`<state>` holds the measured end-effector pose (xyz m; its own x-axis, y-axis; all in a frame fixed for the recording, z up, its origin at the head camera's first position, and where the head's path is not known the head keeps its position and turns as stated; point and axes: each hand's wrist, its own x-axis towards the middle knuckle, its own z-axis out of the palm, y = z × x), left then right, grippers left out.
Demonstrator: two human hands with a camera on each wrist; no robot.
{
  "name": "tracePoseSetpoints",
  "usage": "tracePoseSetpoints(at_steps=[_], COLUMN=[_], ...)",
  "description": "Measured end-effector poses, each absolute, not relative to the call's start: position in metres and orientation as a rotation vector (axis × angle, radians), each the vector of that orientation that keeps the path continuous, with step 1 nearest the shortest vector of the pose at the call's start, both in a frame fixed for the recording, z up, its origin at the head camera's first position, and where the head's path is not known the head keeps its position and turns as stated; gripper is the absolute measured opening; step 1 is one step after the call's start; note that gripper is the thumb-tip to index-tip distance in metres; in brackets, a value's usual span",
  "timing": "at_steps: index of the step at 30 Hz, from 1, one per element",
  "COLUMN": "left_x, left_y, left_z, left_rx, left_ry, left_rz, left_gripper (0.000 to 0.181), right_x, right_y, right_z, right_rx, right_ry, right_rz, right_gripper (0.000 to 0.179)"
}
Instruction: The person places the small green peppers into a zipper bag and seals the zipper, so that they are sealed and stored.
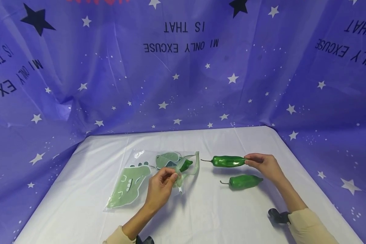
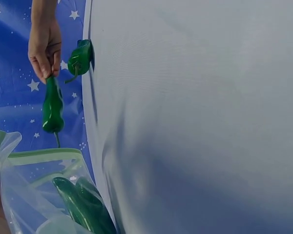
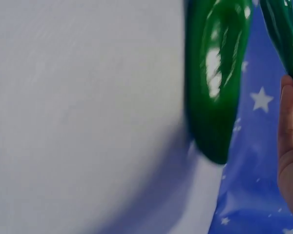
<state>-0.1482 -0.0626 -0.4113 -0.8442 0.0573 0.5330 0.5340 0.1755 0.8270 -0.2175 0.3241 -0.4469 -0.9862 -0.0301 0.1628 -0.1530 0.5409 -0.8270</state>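
From the head, I see the left hand (image 1: 159, 189) pinching the edge of a clear bag (image 1: 114, 203) near its mouth, thumb against curled fingers. The bag lies on the white table (image 1: 213, 220), printed with green cartoon shapes, its mouth toward the right, and a bit of green pepper (image 1: 186, 165) shows inside it. The right hand (image 1: 266, 164) holds a long pepper (image 1: 228, 161) by its narrow tip between thumb and fingers, level, its stem pointing left at the bag's mouth and just short of it. Nearer the person, below that one, a loose pepper (image 1: 244, 182) lies on the table, its stem also to the left. Behind stands a purple cloth (image 1: 219, 91) with stars and upside-down lettering. From the left wrist, the bag's green zip edge (image 2: 44, 156) stands parted, at least two peppers lie within, and the held one hangs outside with its stem near that edge; only a sliver of the left hand shows. From the right wrist, the loose pepper looms large and glossy on the table, while at the right border the fingers grip the tip of the held one, partly cut off by the frame.
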Motion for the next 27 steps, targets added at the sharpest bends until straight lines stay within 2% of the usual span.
tracePoseSetpoints(at_steps=[6,16,27], left_x=[-0.151,-0.152,-0.153], left_y=[-0.059,-0.052,-0.044], left_z=[-0.410,-0.415,-0.414], left_rx=[-0.564,-0.632,-0.715], left_ry=[-2.057,-2.017,-2.010], left_rz=[-1.743,-1.759,-1.737], left_gripper=[0.007,0.009,0.009], right_x=[-0.215,-0.225,-0.222], right_y=[0.298,0.262,0.222], right_z=[-0.432,-0.442,-0.443], right_rx=[0.196,0.185,0.142], right_ry=[-2.662,-2.715,-2.672], right_rz=[1.512,1.483,1.460], right_gripper=[0.028,0.025,0.013])
